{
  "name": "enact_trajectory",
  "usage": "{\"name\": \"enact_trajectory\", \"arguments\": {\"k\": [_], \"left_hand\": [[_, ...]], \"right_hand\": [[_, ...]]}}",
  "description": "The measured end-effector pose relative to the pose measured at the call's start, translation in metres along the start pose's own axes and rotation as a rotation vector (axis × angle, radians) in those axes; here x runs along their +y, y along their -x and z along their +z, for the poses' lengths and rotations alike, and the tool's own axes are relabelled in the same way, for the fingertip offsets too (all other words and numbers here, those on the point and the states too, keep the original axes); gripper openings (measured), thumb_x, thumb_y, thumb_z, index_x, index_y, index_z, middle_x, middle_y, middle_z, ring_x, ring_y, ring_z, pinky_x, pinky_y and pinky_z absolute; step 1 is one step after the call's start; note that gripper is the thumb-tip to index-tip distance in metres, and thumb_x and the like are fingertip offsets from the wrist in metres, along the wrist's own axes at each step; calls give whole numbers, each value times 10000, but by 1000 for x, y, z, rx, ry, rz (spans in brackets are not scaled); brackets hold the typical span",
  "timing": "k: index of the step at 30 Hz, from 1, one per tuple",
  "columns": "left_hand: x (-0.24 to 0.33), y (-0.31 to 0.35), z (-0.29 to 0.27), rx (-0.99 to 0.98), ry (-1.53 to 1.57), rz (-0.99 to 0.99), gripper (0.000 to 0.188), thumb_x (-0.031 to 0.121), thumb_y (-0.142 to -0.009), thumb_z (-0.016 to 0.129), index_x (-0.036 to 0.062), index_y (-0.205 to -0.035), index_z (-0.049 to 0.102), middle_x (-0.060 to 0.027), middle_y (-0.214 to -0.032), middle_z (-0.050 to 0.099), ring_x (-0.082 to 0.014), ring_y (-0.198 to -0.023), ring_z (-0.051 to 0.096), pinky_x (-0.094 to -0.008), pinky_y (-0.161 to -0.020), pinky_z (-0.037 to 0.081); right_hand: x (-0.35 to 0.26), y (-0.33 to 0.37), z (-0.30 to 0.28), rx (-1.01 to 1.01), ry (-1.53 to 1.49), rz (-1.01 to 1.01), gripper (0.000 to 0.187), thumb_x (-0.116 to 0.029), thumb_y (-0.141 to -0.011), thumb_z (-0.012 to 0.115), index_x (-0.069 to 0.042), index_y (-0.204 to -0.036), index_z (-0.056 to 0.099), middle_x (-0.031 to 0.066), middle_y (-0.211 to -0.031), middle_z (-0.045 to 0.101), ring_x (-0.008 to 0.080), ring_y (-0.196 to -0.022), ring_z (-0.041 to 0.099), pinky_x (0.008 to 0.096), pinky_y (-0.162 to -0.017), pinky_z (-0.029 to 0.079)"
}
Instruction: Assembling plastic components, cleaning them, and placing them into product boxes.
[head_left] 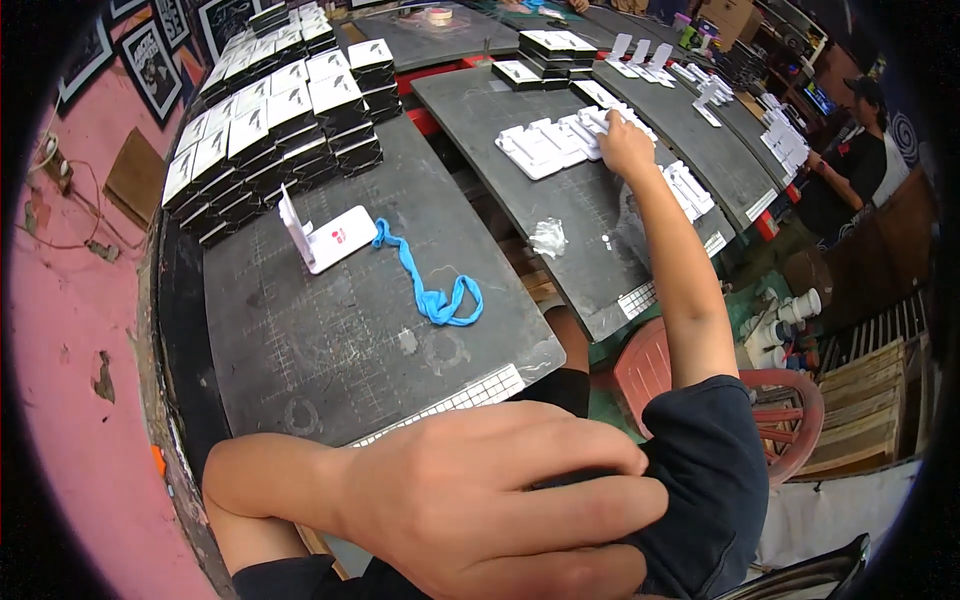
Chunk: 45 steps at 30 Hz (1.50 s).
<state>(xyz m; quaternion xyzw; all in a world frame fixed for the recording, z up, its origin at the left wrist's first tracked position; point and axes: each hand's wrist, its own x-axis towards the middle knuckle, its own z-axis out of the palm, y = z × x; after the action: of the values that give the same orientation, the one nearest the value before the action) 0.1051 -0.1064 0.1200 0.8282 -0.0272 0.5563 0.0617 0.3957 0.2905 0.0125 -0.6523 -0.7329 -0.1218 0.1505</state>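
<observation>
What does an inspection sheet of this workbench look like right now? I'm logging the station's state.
Surface: dark grey cutting mats, scuffed.
Job's things: white flat pieces in a row under the right hand.
Clutter: blue cloth strip; open white box; stacked black-and-white boxes; crumpled plastic.
Grippers: right hand reaches onto the pieces; left hand rests on dark clothing near the lap.
Cables: wire on the pink wall.
Surroundings: another person seated at right.

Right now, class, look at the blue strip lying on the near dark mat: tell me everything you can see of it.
The blue strip looks like soft, limp cloth or rubber, bright blue and narrow. It lies flat on the dark grey cutting mat, running from beside the white folded stand down to a loose loop at its lower end. Its upper end lies at the stand's edge; whether they touch is unclear. Neither hand touches it.
</observation>
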Motion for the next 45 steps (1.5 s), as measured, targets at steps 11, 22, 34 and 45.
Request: {"name": "enact_trajectory", "arguments": {"k": [11, 22, 34, 45], "left_hand": [[30, -26, -30, -270, 254, -549, 160, 165, -930, 815, 153, -832, 690, -35, -1160, 768, -242, -1009, 769, -342, -798, 634], [57, -3, -54, -315, -373, -332, 72, 192, -926, 728, 209, -860, 706, 79, -1049, 750, -170, -991, 768, -247, -743, 571], [60, 18, -48, -622, -637, -338, 100, 215, -877, 734, 164, -818, 671, 0, -996, 718, -175, -925, 718, -290, -687, 541], [20, 197, -136, 184, -838, -442, 1027, 734, -744, 884, 145, -1448, 424, -268, -1475, 513, -385, -1317, 569, -526, -1082, 481]], "right_hand": [[-29, -1, 11, 344, -72, -164, 570, -196, -912, 769, -117, -1459, 632, 224, -1530, 584, 447, -1343, 615, 558, -1080, 527], [-279, 104, -48, -187, -724, -1053, 650, -298, -893, 862, -52, -1446, 628, 205, -1440, 691, 396, -1352, 645, 484, -1149, 519], [-327, 119, -50, -197, -608, -1208, 765, -179, -862, 865, -136, -1540, 513, 218, -1299, 727, 439, -1207, 689, 527, -1044, 546], [-269, 219, -102, -478, -776, -1198, 753, -173, -866, 865, -80, -1514, 493, 203, -1196, 718, 411, -1172, 685, 520, -992, 560]]}}
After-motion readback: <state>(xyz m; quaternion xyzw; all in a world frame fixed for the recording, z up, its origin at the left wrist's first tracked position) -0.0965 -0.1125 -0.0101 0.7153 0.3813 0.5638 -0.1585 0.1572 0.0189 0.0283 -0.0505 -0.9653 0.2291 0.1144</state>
